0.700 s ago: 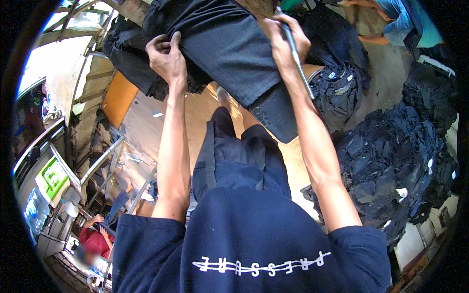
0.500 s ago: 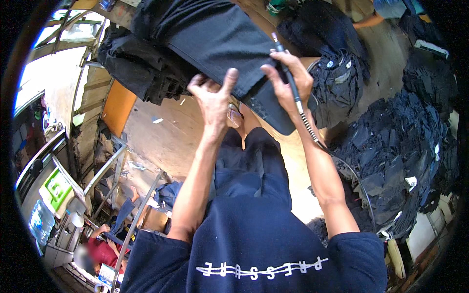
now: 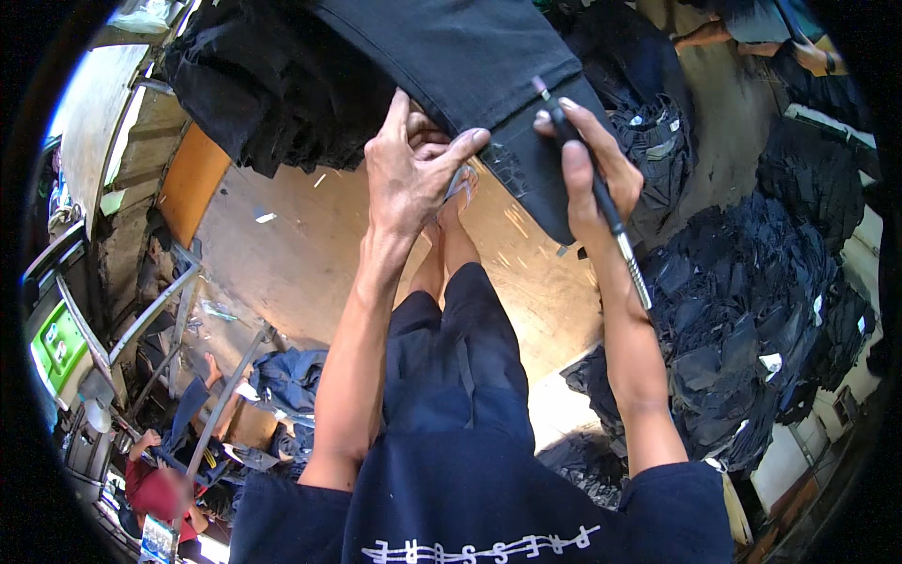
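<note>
The left hand [image 3: 413, 164] has come in from the far edge to pinch the dark trouser leg [image 3: 470, 56] at its hem, where the right hand [image 3: 592, 169], gripping a pen-like rotary tool [image 3: 601, 202], now works

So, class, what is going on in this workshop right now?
A person stands over a black trouser leg draped in front of them. The left hand grips its hem edge, while the right hand holds a pen-like tool with its tip against the fabric. Heaps of dark garments lie on the floor to the right.
</note>
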{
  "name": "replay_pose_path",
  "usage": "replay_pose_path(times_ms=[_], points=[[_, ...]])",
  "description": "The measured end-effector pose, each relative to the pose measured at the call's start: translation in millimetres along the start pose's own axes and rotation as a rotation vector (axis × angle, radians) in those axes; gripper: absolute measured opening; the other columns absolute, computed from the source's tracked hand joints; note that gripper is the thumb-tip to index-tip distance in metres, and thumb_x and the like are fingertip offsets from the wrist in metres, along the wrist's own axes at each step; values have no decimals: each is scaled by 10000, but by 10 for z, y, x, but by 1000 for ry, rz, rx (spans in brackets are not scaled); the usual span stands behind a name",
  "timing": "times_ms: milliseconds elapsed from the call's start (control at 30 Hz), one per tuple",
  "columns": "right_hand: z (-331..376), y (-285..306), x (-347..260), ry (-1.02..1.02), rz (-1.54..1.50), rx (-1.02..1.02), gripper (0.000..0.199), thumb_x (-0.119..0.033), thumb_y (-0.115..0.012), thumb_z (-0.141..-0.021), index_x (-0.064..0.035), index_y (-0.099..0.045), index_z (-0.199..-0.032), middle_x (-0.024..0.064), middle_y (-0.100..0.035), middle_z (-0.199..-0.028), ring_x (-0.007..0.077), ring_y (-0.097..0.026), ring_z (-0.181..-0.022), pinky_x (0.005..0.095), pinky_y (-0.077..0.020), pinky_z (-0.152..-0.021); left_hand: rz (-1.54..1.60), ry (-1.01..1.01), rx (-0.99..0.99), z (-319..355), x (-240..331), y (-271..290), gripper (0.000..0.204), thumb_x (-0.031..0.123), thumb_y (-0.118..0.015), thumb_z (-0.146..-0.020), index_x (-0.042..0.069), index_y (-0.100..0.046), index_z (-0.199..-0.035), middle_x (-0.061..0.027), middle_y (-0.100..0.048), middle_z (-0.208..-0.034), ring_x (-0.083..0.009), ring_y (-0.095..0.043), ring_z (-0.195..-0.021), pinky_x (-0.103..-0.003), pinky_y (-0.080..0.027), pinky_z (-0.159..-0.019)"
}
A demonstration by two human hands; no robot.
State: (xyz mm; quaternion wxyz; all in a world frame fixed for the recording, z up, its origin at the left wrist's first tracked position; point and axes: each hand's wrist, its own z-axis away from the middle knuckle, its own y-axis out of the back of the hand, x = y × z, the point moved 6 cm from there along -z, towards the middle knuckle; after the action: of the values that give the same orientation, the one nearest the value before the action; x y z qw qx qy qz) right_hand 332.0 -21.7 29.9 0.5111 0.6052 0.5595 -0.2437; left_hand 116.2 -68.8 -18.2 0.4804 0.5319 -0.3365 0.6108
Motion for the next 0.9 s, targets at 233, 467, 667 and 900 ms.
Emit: replay_pose_path(times_ms=[233,467,667,900], points=[[132,-71,-63,284,223,-187,264,-79,-770,-876,63,-789,-1098,212,-811,-1054,369,-804,-1105,529,-614,-1065,113,-26,-50,23,-175,-31,702,87,-892,-929,-52,-520,-1507,-180,-804,-1033,-162,-778,-887,-281,-668,-751],[154,-107,-27,304,190,-237,278,-77,-796,-869,55,-801,-1114,193,-817,-1058,371,-805,-1107,526,-617,-1062,163,-53,-96,-4,-246,-42,733,71,-872,-944,-49,-491,-1558,-178,-806,-1104,-200,-799,-945,-307,-673,-828],[153,-88,-17,304,237,-220,279,-80,-811,-874,49,-805,-1121,194,-818,-1061,369,-804,-1113,530,-613,-1066,188,-78,-111,-7,-291,-52,730,122,-880,-944,-35,-502,-1549,-193,-799,-1157,-255,-814,-998,-354,-683,-921],[173,-82,-20,293,225,-205,260,-90,-815,-881,39,-813,-1107,194,-819,-1055,363,-803,-1120,529,-609,-1071,248,-28,-132,29,-289,-68,591,5,-838,-963,-28,-534,-1469,-128,-753,-1232,-183,-731,-1108,-327,-615,-984]])
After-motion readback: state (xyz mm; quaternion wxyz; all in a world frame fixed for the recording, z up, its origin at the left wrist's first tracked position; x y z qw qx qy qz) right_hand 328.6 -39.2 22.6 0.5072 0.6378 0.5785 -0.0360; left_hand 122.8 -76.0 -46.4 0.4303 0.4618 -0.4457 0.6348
